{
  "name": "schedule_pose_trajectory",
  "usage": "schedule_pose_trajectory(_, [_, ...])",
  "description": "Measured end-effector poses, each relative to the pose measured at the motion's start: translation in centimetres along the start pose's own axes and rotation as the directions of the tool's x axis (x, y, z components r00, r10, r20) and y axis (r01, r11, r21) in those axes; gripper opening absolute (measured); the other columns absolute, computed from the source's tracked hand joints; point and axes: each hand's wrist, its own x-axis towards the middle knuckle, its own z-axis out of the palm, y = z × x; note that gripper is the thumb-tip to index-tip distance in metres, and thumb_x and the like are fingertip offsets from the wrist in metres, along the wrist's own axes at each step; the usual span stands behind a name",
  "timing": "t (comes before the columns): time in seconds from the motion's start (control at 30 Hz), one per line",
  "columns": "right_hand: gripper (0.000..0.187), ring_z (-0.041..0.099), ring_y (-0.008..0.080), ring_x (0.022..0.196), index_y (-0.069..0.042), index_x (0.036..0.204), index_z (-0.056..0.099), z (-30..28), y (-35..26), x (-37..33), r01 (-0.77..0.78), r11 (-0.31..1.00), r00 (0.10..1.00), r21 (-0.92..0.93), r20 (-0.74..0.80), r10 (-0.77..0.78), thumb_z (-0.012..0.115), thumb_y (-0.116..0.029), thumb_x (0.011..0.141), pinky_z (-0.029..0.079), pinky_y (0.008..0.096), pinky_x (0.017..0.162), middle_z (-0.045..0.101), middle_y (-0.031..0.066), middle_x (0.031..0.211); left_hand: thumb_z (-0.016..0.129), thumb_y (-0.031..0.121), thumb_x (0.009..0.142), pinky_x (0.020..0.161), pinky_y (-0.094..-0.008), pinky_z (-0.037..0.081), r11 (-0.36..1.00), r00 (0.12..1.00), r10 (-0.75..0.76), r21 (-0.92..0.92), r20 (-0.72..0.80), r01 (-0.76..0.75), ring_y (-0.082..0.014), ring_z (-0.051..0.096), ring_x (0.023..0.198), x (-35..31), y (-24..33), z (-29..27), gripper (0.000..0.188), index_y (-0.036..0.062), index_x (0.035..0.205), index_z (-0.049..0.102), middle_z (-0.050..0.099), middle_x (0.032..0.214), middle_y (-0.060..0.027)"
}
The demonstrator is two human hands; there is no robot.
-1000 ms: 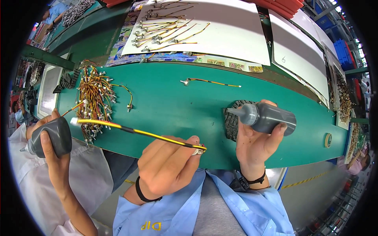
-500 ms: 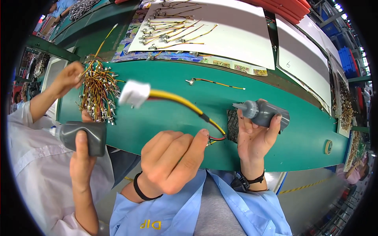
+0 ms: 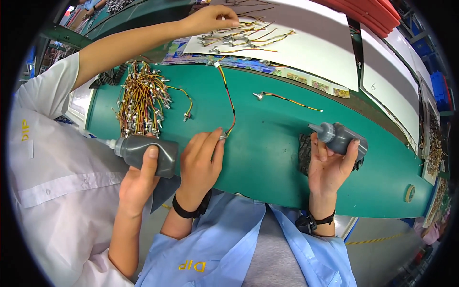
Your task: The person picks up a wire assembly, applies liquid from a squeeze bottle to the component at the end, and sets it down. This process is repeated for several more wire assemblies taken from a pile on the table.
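Observation:
Between the fingertips of my left hand (image 3: 198,160) is the small metal part of a wired component. Its thin yellow, red and black wires (image 3: 231,103) run away across the mat to a white plug (image 3: 217,64) at the far end. My right hand (image 3: 327,170) grips a dark grey squeeze bottle (image 3: 347,139), its pointed nozzle tilted up toward the left. Under that hand, a crumpled dark piece (image 3: 304,155) is partly hidden. One more wired component (image 3: 260,96) lies on the mat between and beyond my hands.
At left, a co-worker's hand (image 3: 138,186) holds another squeeze bottle (image 3: 153,155); their other hand (image 3: 213,20) reaches over wired components on a white board (image 3: 311,43). A heap of wired components (image 3: 141,103) covers the green mat (image 3: 267,167) nearby. A tape roll (image 3: 409,193) sits far right.
My left hand has lowered and shifted left, carrying the wired component away from the camera. The co-worker's free hand has moved from the heap to the white board. My right hand still holds its bottle.

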Motion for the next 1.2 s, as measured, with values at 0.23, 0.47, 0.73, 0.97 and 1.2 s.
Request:
schedule_pose_trajectory(0.23, [0.052, 0.036, 0.0118, 0.054, 0.005, 0.111, 0.059, 0.1, 0.6, -0.2, -0.022, 1.000, 1.000, 0.017, -0.001, 0.022, 0.053, -0.045, 0.097, 0.045, 0.0375, 0.087, 0.042, 0.0023, 0.064, 0.066, 0.000, 0.083, 0.062, -0.0346, 0.048, 0.986, 1.000, -0.011, 0.168, -0.017, 0.014, -0.0264, 0.062, 0.069, -0.9, -1.6, 0.3, 0.019, -0.0018, 0.101, 0.066, 0.062, 0.079, -0.0132])
schedule_pose_trajectory(0.47, [0.052, 0.037, 0.0123, 0.054, 0.005, 0.112, 0.059, -0.9, 0.7, -0.2, -0.014, 0.999, 0.997, 0.044, 0.071, 0.011, 0.052, -0.044, 0.097, 0.045, 0.0379, 0.087, 0.045, 0.0029, 0.065, 0.063, 0.000, 0.087, 0.069, -0.0304, 0.052, 0.863, 0.929, -0.364, -0.355, 0.059, 0.361, -0.0194, 0.066, 0.076, -1.3, -2.0, 1.0, 0.025, -0.0032, 0.112, 0.064, 0.068, 0.086, -0.0116])
schedule_pose_trajectory(0.73, [0.052, 0.037, 0.0124, 0.053, 0.005, 0.113, 0.058, -0.9, 1.1, -0.2, -0.011, 0.999, 0.999, 0.047, 0.043, 0.009, 0.052, -0.044, 0.097, 0.045, 0.0377, 0.087, 0.046, 0.0037, 0.065, 0.060, 0.001, 0.091, 0.071, -0.0306, 0.052, 0.284, 0.835, -0.478, -0.852, 0.272, 0.440, -0.0184, 0.064, 0.078, 0.7, -1.5, 0.2, 0.030, -0.0073, 0.120, 0.060, 0.068, 0.090, -0.0143])
schedule_pose_trajectory(0.97, [0.052, 0.036, 0.0126, 0.053, 0.004, 0.113, 0.058, -1.6, 1.1, -0.2, -0.006, 0.998, 0.997, 0.062, 0.079, 0.001, 0.051, -0.045, 0.098, 0.044, 0.0376, 0.087, 0.052, 0.0062, 0.072, 0.060, -0.001, 0.091, 0.073, -0.0293, 0.054, 0.258, 0.891, -0.355, -0.886, 0.284, 0.385, -0.0187, 0.066, 0.082, 3.2, -0.6, -1.0, 0.030, -0.0068, 0.120, 0.061, 0.069, 0.092, -0.0151])
schedule_pose_trajectory(1.2, [0.055, 0.036, 0.0129, 0.052, 0.001, 0.117, 0.056, -2.1, 1.2, -0.4, -0.005, 0.989, 0.985, 0.148, 0.172, -0.021, 0.053, -0.049, 0.095, 0.045, 0.0388, 0.088, 0.057, 0.0082, 0.082, 0.060, -0.003, 0.090, 0.072, -0.0297, 0.056, 0.216, 0.913, -0.286, -0.909, 0.291, 0.357, -0.0193, 0.068, 0.083, 4.0, 1.4, -1.6, 0.028, -0.0063, 0.118, 0.061, 0.069, 0.093, -0.0153])
